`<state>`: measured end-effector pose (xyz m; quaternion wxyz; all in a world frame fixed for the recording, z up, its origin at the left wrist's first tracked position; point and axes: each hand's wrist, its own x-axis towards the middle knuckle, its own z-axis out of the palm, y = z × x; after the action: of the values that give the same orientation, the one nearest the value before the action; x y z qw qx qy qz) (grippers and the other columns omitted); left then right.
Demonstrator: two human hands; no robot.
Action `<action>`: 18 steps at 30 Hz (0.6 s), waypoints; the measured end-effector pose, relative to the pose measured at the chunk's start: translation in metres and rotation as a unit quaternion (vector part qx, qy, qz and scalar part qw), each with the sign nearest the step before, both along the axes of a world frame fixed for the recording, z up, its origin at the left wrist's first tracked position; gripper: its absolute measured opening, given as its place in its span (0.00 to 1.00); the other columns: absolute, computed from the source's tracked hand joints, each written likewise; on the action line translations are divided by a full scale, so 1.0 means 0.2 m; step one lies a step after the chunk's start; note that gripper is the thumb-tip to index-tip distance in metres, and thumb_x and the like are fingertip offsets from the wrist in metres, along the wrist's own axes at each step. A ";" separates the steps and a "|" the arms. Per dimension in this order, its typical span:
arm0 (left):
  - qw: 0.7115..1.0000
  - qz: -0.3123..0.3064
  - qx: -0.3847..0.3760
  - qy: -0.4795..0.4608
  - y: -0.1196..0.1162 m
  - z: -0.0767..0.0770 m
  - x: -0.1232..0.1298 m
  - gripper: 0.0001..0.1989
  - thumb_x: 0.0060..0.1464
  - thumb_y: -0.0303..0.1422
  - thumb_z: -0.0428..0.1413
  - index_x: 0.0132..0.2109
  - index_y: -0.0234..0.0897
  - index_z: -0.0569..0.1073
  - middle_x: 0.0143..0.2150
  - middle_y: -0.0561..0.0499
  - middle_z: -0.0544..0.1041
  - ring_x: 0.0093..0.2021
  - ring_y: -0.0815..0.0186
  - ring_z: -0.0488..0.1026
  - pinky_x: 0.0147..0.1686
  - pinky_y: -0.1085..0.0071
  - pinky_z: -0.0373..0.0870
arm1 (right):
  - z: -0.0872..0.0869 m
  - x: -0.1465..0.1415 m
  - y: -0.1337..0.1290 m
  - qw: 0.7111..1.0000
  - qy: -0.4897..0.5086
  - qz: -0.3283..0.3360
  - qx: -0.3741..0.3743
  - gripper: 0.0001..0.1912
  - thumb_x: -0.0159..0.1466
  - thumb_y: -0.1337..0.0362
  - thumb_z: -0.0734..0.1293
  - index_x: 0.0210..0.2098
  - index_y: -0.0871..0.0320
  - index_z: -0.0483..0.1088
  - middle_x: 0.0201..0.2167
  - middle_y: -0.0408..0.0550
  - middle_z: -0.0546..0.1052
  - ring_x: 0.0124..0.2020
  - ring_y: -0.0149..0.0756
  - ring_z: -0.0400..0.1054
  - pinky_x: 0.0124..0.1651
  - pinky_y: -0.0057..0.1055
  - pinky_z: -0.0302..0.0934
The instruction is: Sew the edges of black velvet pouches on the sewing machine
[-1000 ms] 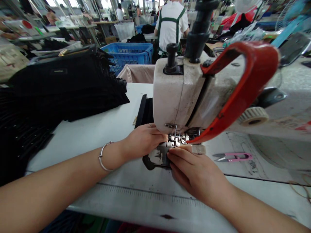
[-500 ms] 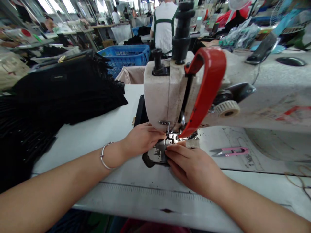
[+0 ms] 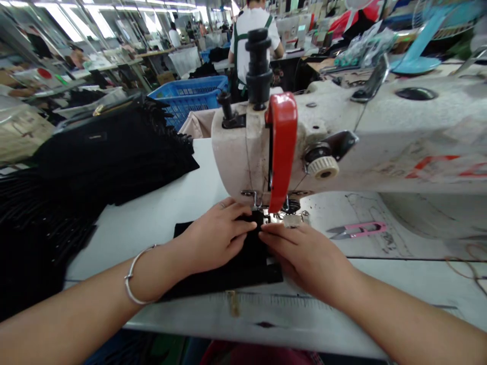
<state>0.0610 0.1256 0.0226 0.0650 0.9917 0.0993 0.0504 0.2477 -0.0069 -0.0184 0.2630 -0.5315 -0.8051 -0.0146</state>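
Observation:
A black fabric piece (image 3: 243,261) lies under the needle area of a white sewing machine (image 3: 232,162), with a gold-coloured zip pull (image 3: 234,304) at its near edge. My left hand (image 3: 218,235), wearing a silver bracelet (image 3: 131,279), rests on this piece with curled fingers and holds it beside the presser foot (image 3: 266,217). On the other side, my right hand (image 3: 308,253) has its fingers pressed together at the fabric's right edge, close to the foot. Its thumb is hidden. A red guard (image 3: 283,152) stands above the needle area.
Pink thread snips (image 3: 357,230) lie right of the machine's needle. A large stack of black pieces (image 3: 125,157) covers the table's left side. Behind it stands a blue crate (image 3: 190,96). A person in a white top (image 3: 253,43) is farther back.
The black fabric piece now lies in front of the foot, under my left hand; before, black material showed behind the left hand. Both hands stay near the foot. The camera view has shifted.

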 end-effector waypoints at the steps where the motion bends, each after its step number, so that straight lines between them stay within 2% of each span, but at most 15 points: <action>1: 1.000 -0.012 0.004 -0.012 -0.01 -0.02 -0.01 0.16 0.61 0.27 0.49 0.53 0.33 0.75 0.55 0.41 0.74 0.55 0.55 0.71 0.55 0.54 0.71 | 0.00 0.00 0.00 1.000 0.000 0.008 0.000 0.20 0.60 0.77 0.62 0.51 0.64 0.72 0.48 0.56 0.76 0.48 0.44 0.71 0.49 0.44 0.71; 4: 0.999 -0.027 0.006 -0.033 -0.03 -0.08 -0.05 0.18 0.62 0.25 0.47 0.57 0.28 0.69 0.62 0.39 0.68 0.62 0.58 0.64 0.60 0.57 0.67 | 0.00 0.01 -0.01 0.999 0.019 0.035 0.006 0.19 0.60 0.79 0.60 0.47 0.63 0.74 0.46 0.54 0.77 0.46 0.42 0.72 0.48 0.42 0.71; 7: 0.998 -0.047 0.018 -0.028 -0.02 -0.13 -0.06 0.18 0.62 0.26 0.48 0.58 0.29 0.67 0.61 0.39 0.69 0.63 0.58 0.64 0.63 0.53 0.64 | 0.00 0.00 -0.02 0.998 0.031 0.044 0.011 0.18 0.61 0.78 0.59 0.46 0.63 0.74 0.46 0.53 0.78 0.45 0.40 0.73 0.48 0.41 0.71; 10: 0.997 -0.063 0.031 -0.036 0.02 -0.13 -0.05 0.18 0.62 0.26 0.47 0.57 0.29 0.68 0.60 0.39 0.70 0.63 0.56 0.65 0.63 0.51 0.63 | -0.01 0.00 -0.02 0.999 0.021 0.038 0.027 0.19 0.61 0.78 0.59 0.46 0.63 0.74 0.45 0.53 0.79 0.44 0.40 0.73 0.47 0.40 0.72; 14: 0.996 -0.067 0.039 -0.032 0.05 -0.09 -0.01 0.18 0.62 0.25 0.47 0.57 0.26 0.68 0.58 0.36 0.72 0.62 0.56 0.66 0.61 0.53 0.66 | 0.00 0.00 -0.01 0.999 0.001 0.016 0.039 0.19 0.58 0.79 0.61 0.46 0.64 0.75 0.45 0.53 0.79 0.41 0.40 0.73 0.44 0.39 0.72; 18: 0.999 -0.049 -0.001 -0.006 -0.07 0.00 -0.03 0.17 0.64 0.31 0.49 0.56 0.29 0.70 0.56 0.39 0.74 0.60 0.56 0.68 0.61 0.52 0.66 | 0.01 0.04 0.00 0.999 0.023 0.035 0.009 0.18 0.62 0.77 0.60 0.47 0.61 0.74 0.47 0.51 0.78 0.45 0.39 0.72 0.48 0.39 0.70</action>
<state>0.0556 0.1116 0.0231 0.0687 0.9949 0.0506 0.0529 0.2555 -0.0072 -0.0162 0.2865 -0.5012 -0.8165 -0.0006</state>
